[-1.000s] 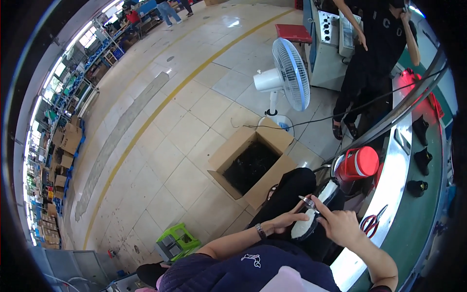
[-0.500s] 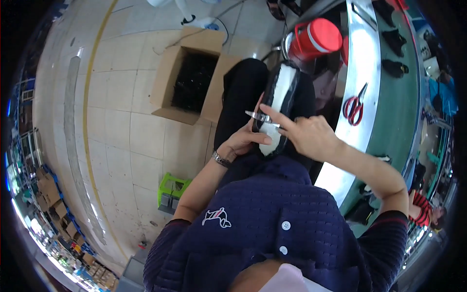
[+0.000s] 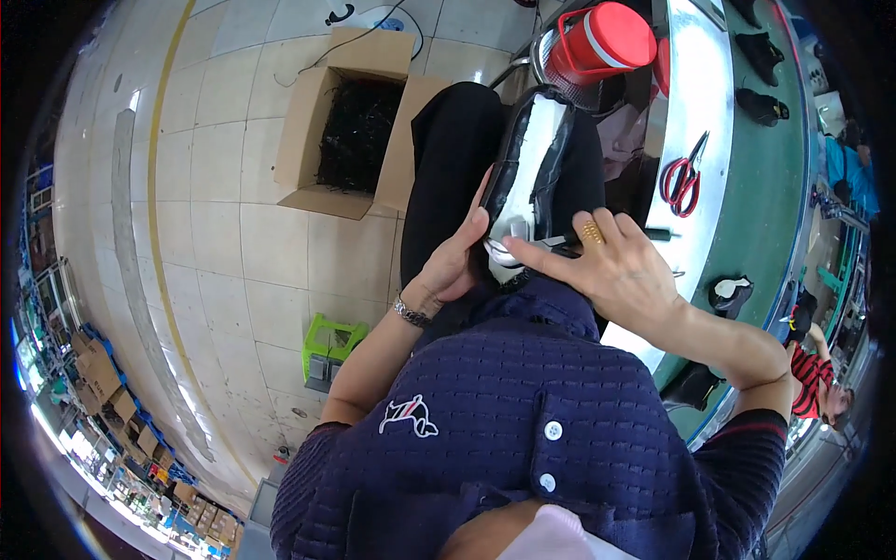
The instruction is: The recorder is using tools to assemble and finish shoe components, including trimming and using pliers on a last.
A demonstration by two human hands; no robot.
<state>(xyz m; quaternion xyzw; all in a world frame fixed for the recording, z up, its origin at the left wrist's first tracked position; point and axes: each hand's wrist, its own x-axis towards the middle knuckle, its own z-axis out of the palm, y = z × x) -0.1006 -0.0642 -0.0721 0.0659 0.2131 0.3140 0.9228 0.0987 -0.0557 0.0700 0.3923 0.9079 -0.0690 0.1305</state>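
A black shoe upper [image 3: 504,187] with a white underside [image 3: 539,154] lies bottom up across my lap. My left hand [image 3: 455,257] is wrapped round its near left side, thumb on the edge. My right hand [image 3: 616,266] grips a tool with a black handle [image 3: 661,234] and a shiny metal blade [image 3: 554,242]; the handle sticks out past the knuckles to the right. Its index finger reaches over the near end of the shoe, where a shiny metal part touches the white underside. The blade's exact shape is partly hidden by the fingers.
Red-handled scissors [image 3: 682,182] lie on the metal bench edge [image 3: 695,93] at right, beside a green conveyor [image 3: 747,201] bearing black shoes [image 3: 763,107]. A red lidded bucket [image 3: 611,42] stands ahead. A cardboard box [image 3: 301,145] of black scraps and a green stool [image 3: 327,341] are left.
The shoe shows more of its white underside. My right hand has moved slightly right and nearer me, and the tool's black handle now shows. The blade has shifted toward the shoe's near end.
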